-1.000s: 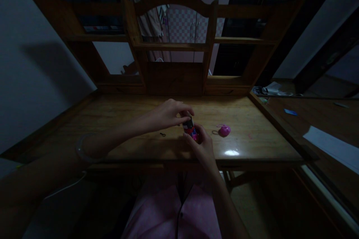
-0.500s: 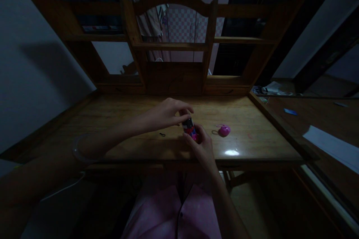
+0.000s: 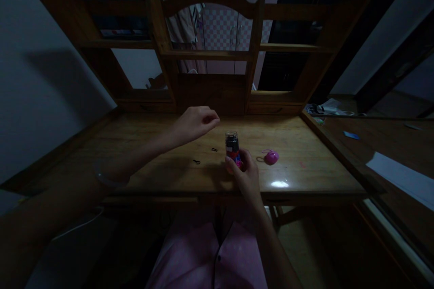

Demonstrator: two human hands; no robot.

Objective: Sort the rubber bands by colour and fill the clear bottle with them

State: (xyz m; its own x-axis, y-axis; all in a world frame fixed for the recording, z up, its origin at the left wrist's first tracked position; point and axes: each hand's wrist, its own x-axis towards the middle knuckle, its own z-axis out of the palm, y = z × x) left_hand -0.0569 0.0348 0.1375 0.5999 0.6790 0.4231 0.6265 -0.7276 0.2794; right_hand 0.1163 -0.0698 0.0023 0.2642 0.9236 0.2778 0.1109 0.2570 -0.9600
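Note:
My right hand [image 3: 247,167] is wrapped round the lower part of a clear jar [image 3: 232,143], which stands near upright with its open mouth at the top. Dark contents show through its upper wall, with red, blue and pink colours lower down. Up and to the left of the jar's mouth, my left hand [image 3: 198,122] hangs in the air, thumb and fingers pinched together; whatever is between them is hidden. Two small dark loops, one nearer the jar [image 3: 214,149] and one farther left [image 3: 197,161], lie on the desk. Right of my right hand sits a round pink object [image 3: 271,157] with a thin pink loop.
The wooden desk [image 3: 145,131] has a shelf unit [image 3: 206,56] with small drawers along its back. Another wooden surface at the right bears a white sheet [image 3: 403,178] and a small blue card [image 3: 351,135]. A wall [image 3: 50,76] stands at the left.
My left hand has lifted off the jar's mouth and moved up and left. The jar has tipped more upright in my right hand, and its open rim now shows.

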